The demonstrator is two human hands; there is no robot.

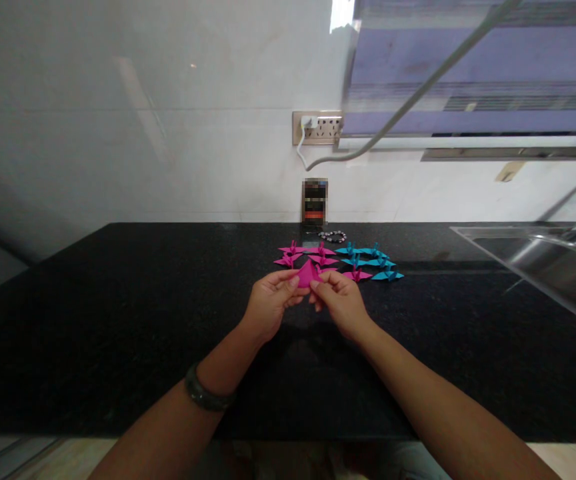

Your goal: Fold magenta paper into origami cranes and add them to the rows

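A folded piece of pink origami paper [308,275] is held up between both hands, its pointed tip facing upward. My left hand [272,300] pinches its left side, thumb in front. On the other side, my right hand [341,300] grips the right edge between thumb and fingers. Just behind the hands, several pink paper cranes [323,249] and several blue paper cranes [374,251] stand in rows on the counter. The held paper and fingers hide part of the nearest pink cranes.
The black countertop [118,347] runs to a tiled wall. Behind the cranes lie a bead bracelet [335,237] and a blurred-out upright device [315,202]. A wall socket [318,128] holds a plug, its cable rising right. A steel sink [543,267] is at right.
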